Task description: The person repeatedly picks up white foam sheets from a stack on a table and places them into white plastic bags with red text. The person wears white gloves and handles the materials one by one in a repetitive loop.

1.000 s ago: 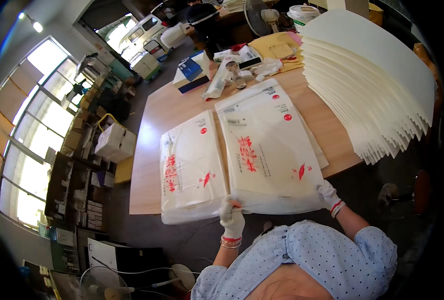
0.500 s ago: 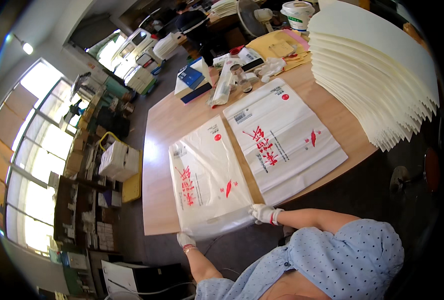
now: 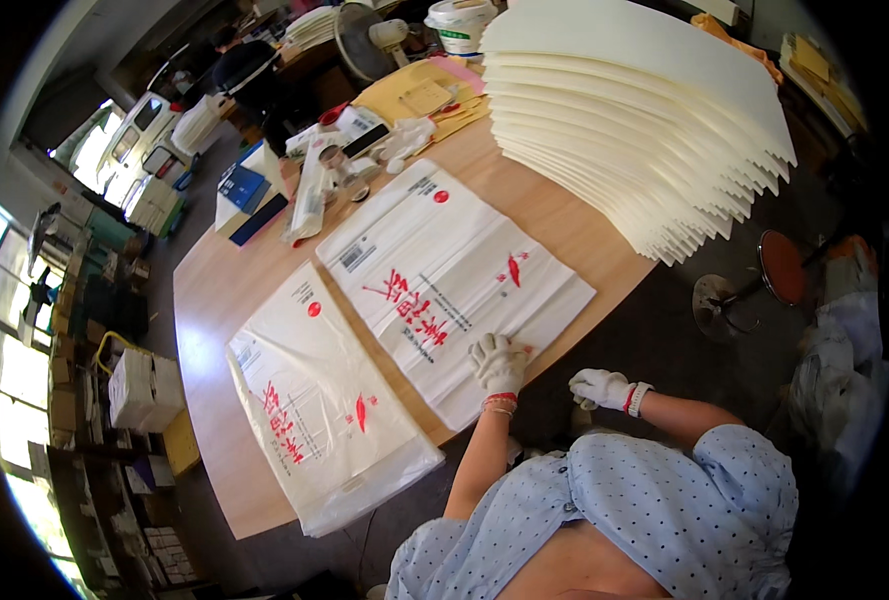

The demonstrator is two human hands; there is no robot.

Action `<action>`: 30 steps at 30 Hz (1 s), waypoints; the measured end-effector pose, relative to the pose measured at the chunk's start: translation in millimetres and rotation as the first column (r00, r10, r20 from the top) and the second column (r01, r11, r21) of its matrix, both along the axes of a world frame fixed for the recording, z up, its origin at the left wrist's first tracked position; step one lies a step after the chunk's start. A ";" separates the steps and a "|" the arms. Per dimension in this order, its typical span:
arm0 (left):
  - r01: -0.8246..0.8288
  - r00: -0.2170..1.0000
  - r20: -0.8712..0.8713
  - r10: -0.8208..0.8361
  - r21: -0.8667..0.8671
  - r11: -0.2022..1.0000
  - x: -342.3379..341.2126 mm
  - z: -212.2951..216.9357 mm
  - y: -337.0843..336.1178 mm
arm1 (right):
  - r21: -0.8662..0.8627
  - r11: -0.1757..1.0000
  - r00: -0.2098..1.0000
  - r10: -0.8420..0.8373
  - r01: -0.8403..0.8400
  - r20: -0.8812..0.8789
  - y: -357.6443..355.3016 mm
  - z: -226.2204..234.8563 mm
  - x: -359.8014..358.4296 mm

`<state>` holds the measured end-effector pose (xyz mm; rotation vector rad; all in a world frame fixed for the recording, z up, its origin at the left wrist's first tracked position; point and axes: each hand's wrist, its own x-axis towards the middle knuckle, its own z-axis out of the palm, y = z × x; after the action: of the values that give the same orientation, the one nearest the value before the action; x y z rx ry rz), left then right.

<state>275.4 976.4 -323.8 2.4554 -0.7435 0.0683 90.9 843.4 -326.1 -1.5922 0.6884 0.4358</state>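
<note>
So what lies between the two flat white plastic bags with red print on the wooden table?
Head view: only a bare wood strip separates left bag and right bag.

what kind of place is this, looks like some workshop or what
Probably a small packing or print workshop: a tall stack of cream sheets, printed white plastic bags on a wooden worktable, and gloved hands.

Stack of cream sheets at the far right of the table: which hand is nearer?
Left. The left hand rests on the right-hand printed bag, on the table below the stack of cream sheets. The right hand is off the table edge, farther back.
</note>
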 end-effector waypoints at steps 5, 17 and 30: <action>0.040 0.972 -0.235 -0.022 0.073 0.997 24.0 -12.4 -9.8 | 0.025 0.995 0.994 -0.094 0.093 0.053 -20.3 1.4 -16.5; 0.131 0.660 -0.720 -0.214 -0.170 0.977 83.4 3.5 5.6 | 0.413 0.909 0.981 -0.026 -0.056 0.191 -4.3 -0.2 76.2; -0.446 0.652 -0.699 -0.294 -0.667 0.597 179.0 39.1 24.9 | -0.638 0.755 0.810 0.273 0.155 0.519 -40.6 14.8 142.7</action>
<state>454.4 1001.2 -284.7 1.3642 -0.1026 -0.4866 233.6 802.8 -311.3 -2.2815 0.2961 -0.3248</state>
